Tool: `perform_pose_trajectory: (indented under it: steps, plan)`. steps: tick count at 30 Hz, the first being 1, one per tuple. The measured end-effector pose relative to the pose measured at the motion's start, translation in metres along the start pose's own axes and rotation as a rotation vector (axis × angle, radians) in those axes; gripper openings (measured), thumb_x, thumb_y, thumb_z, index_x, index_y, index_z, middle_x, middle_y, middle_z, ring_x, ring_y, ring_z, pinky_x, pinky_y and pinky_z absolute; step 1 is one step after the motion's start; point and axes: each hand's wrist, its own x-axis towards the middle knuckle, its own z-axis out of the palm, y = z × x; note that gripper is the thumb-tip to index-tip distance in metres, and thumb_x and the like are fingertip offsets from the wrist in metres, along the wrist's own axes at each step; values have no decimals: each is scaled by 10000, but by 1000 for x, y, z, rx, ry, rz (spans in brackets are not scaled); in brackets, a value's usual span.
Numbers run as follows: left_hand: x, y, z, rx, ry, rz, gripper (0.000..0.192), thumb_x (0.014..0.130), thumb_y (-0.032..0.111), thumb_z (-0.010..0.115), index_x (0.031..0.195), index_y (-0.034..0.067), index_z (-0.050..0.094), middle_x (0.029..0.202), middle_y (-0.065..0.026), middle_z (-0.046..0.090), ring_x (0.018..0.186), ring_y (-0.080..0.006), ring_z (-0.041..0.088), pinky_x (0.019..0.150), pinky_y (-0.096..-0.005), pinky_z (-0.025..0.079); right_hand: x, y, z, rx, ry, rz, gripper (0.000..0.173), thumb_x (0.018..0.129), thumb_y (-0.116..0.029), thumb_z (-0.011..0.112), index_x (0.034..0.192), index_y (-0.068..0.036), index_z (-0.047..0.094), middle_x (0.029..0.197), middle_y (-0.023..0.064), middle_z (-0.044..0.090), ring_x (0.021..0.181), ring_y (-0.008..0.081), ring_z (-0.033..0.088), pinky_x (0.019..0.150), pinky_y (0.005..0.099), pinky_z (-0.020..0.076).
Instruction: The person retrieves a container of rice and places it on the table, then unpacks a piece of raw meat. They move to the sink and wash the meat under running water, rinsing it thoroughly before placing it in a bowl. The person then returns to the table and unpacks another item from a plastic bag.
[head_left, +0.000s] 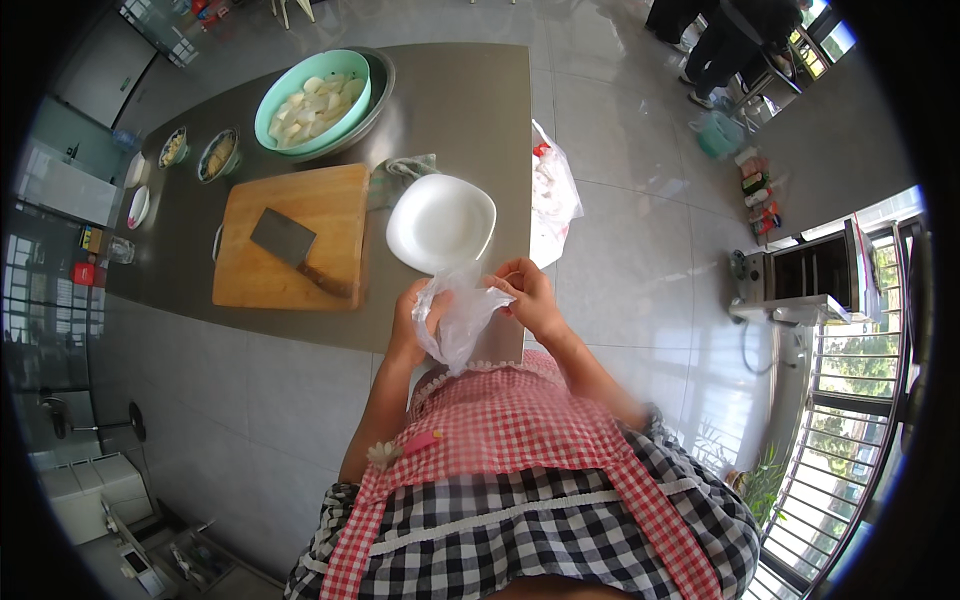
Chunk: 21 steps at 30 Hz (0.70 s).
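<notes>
Between my hands, close to the table's near right corner, is a thin clear plastic bag (461, 319). My left hand (411, 322) grips its left side, partly hidden behind the film. The fingers of my right hand (529, 296) pinch its upper right edge. Just beyond the bag lies a white rounded-square plate (442, 223) with nothing on it. To the left, a cleaver (283, 237) with a wooden handle rests flat on a wooden cutting board (247, 202). A green and white cloth (390, 178) is bunched between board and plate.
A mint-green bowl (264, 124) of pale sliced pieces sits in a metal basin (384, 97). Two small patterned bowls (219, 155) (173, 147) stand further left. A white plastic bag (551, 202) hangs by the table's right edge. People (720, 45) stand at the far upper right.
</notes>
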Motion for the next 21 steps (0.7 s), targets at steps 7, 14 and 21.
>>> perform_pose_trajectory:
  steps: [7, 14, 21]
  plan:
    - [-5, -32, -3, -293, 58, -1, 164, 780, 138, 611, 881, 28, 543, 775, 11, 551, 662, -53, 501, 572, -197, 425, -5, 28, -2, -76, -411, 115, 208, 752, -154, 592, 782, 52, 585, 647, 94, 584, 553, 142, 564, 499, 243, 456]
    - [2, -73, -46, -569, -23, -107, 325, 800, 234, 561, 1000, -11, 488, 923, -116, 544, 790, -193, 546, 661, -267, 483, -12, 28, -4, 113, -192, 5, 152, 738, -54, 582, 873, 17, 574, 709, 57, 565, 648, 117, 546, 560, 243, 449]
    - [6, -109, -71, -606, -69, -192, 248, 839, 218, 508, 997, 28, 500, 954, -99, 529, 837, -207, 536, 698, -311, 484, -7, 34, 22, -408, -249, -620, 161, 693, -134, 621, 832, -55, 608, 765, 112, 572, 678, 271, 562, 626, 325, 452]
